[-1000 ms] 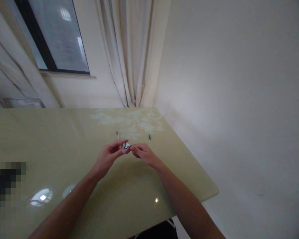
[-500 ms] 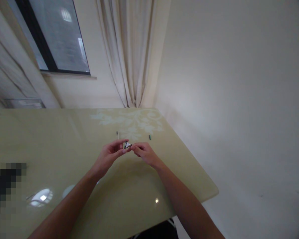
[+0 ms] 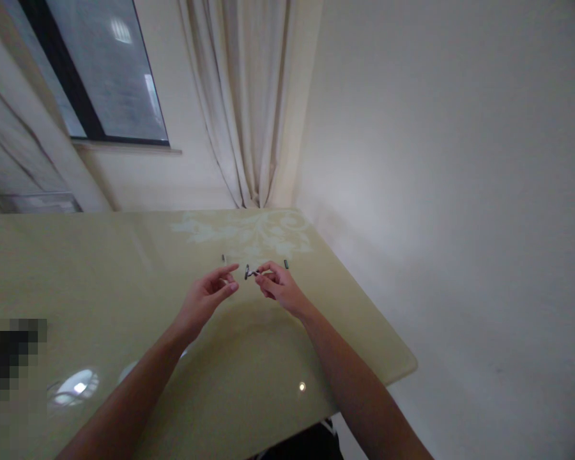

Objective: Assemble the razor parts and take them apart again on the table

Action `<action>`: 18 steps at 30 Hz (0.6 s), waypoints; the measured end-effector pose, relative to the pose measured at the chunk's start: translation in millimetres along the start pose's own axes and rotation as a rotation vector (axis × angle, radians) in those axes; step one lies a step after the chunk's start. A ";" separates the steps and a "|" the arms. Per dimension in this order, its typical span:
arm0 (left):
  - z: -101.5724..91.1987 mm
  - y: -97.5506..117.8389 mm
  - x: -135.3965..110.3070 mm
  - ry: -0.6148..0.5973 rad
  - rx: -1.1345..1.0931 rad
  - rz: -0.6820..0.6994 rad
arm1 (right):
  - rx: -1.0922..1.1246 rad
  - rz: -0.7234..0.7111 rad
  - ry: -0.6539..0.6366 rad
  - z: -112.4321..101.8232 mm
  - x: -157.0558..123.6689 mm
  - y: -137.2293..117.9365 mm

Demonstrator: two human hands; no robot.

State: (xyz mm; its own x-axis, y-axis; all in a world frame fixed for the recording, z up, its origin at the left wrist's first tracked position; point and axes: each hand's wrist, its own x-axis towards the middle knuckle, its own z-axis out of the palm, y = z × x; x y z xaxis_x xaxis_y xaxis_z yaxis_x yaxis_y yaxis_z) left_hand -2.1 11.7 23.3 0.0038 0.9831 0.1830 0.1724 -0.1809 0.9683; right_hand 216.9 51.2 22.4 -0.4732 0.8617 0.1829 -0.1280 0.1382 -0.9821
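My right hand [image 3: 278, 285] pinches a small T-shaped piece that looks like a razor [image 3: 248, 273] by its thin silver stem. The piece's dark crosspiece points left, above the table. My left hand [image 3: 214, 291] is just left of it, thumb and forefinger apart, holding nothing and not touching the piece. Beyond the left fingertips lies a thin pale stick with a dark end [image 3: 223, 259]. A small dark green bar [image 3: 286, 264] rests on the table behind the right hand. Fine detail on these items is too small to tell.
The glossy pale green table [image 3: 359, 345] has a rounded right corner and a white floral pattern at its far end. A wall [image 3: 460, 191] borders its right side. Curtains [image 3: 249, 96] and a window [image 3: 110, 70] are behind. A pixelated dark shape [image 3: 9, 345] is at the left.
My left hand has let go of the T-shaped piece and drawn slightly away to the left. The right hand keeps it, now with the crosspiece turned more upright. The view has shifted slightly.
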 end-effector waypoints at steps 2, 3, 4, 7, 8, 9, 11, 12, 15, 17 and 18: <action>-7.9 -8.5 3.5 0.070 0.196 0.010 | 0.062 0.053 0.056 -17.0 3.4 -0.9; -12.0 -14.2 5.3 0.107 0.316 0.020 | 0.064 0.064 0.117 -28.2 5.2 -0.7; -15.6 -20.3 6.9 0.138 0.431 0.034 | 0.050 0.067 0.202 -40.5 7.0 0.3; -20.6 -36.5 9.9 0.173 0.738 0.014 | -0.025 0.077 0.539 -76.0 11.6 7.7; -19.9 -39.7 10.2 0.160 0.835 -0.023 | -0.056 0.093 0.629 -85.1 12.8 11.4; -18.2 -41.5 10.2 0.139 0.926 -0.066 | -0.096 0.108 0.692 -92.0 14.1 15.4; -12.9 -41.2 9.9 0.089 1.067 -0.127 | -0.194 0.130 0.750 -100.0 16.8 23.3; -9.9 -39.7 9.7 0.069 1.119 -0.134 | -0.239 0.136 0.756 -101.7 18.1 26.8; -3.2 -34.1 9.0 0.037 1.228 -0.110 | -0.355 0.135 0.757 -102.6 21.3 34.0; -2.0 -32.2 8.3 0.015 1.259 -0.089 | -0.443 0.128 0.772 -103.2 22.0 36.5; -2.3 -32.2 7.9 0.007 1.263 -0.079 | -0.479 0.125 0.782 -103.8 21.8 37.5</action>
State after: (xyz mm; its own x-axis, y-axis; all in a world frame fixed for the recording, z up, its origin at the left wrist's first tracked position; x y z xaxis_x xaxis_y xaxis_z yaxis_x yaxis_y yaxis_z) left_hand -9.9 25.2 -6.0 -0.0539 0.9891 0.1369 0.9894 0.0344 0.1412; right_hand 292.3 125.9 -15.1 0.2862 0.9441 0.1637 0.3412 0.0593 -0.9381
